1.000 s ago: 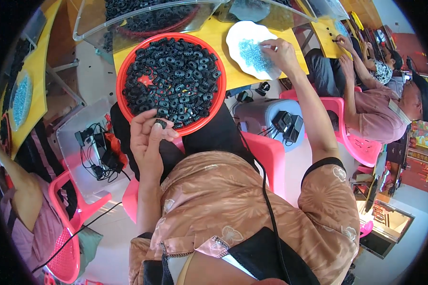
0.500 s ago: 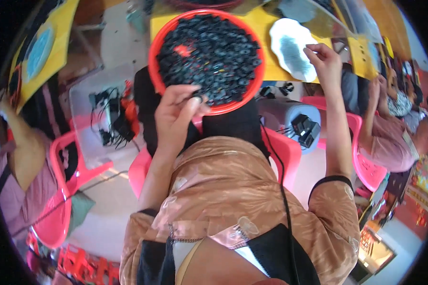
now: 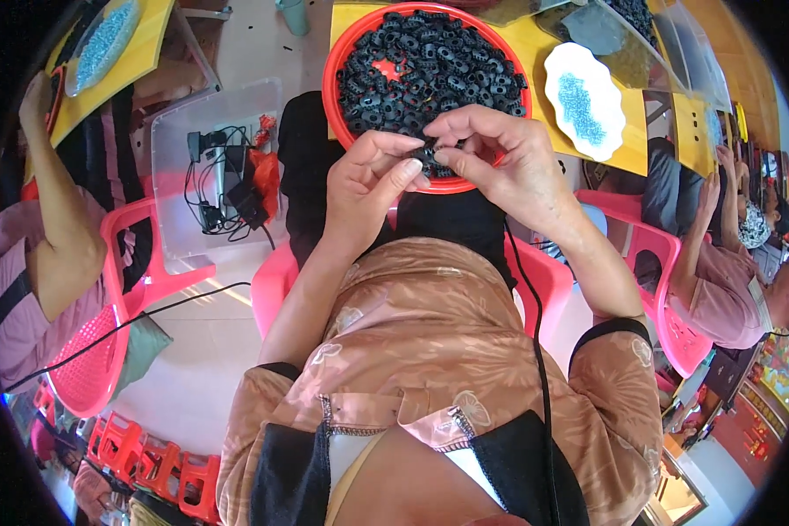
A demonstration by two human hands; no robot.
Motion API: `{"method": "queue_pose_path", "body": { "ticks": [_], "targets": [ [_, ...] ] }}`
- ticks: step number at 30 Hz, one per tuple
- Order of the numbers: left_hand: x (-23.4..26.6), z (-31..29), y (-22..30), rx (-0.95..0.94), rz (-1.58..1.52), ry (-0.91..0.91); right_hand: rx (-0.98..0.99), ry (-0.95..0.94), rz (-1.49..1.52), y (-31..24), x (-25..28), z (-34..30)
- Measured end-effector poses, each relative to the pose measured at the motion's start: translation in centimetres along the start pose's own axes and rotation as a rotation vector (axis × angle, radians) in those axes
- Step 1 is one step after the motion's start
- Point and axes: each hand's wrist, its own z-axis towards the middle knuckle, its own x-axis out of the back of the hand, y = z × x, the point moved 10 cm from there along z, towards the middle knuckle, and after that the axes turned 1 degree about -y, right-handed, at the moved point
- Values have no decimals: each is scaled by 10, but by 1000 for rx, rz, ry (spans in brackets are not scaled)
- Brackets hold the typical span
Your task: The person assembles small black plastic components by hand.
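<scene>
My left hand (image 3: pixel 364 182) pinches a small black plastic part (image 3: pixel 426 158) between thumb and fingers, just above the front rim of a red basin (image 3: pixel 332 98). From the other side, my right hand (image 3: pixel 515 167) closes its thumb and index finger on the same part. Whether a smaller piece sits between the right fingertips is hidden. Many similar black plastic parts (image 3: pixel 438 66) fill the basin, with a patch of its red bottom showing. Right of it, a white scalloped plate (image 3: pixel 616 105) holds a pile of tiny light-blue pieces (image 3: pixel 579 107).
The basin rests at the edge of a yellow table (image 3: pixel 633 145), partly over my lap. A clear plastic bin (image 3: pixel 171 175) at left holds black cables and adapters. A black cable (image 3: pixel 535 337) runs down my front. People sit on pink chairs (image 3: pixel 88 351) at either side.
My right hand has moved left from the white plate to meet my left hand at the black part. My left hand has shifted slightly right. The whole view has shifted a little.
</scene>
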Motion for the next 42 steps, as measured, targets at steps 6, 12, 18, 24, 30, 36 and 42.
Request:
{"method": "queue_pose_path", "body": {
  "ticks": [6,12,18,24,30,36,42],
  "targets": [
    [0,-1,2,15,67,3,-11,-65,-25,-5,-4,0],
    [-10,-2,4,34,53,-55,-192,-182,263,18,-13,0],
    [-7,-3,3,54,-8,-75,-158,-258,233,11,-9,21],
    [5,-1,7,55,29,36,157,85,-471,13,8,85],
    [11,1,11,-43,51,51,82,-27,-935,30,-19,107],
    [16,1,9,-23,-6,86,315,-6,-857,7,-25,105],
    [17,3,9,-26,-35,114,-77,-47,132,32,-5,67]
  ]
}}
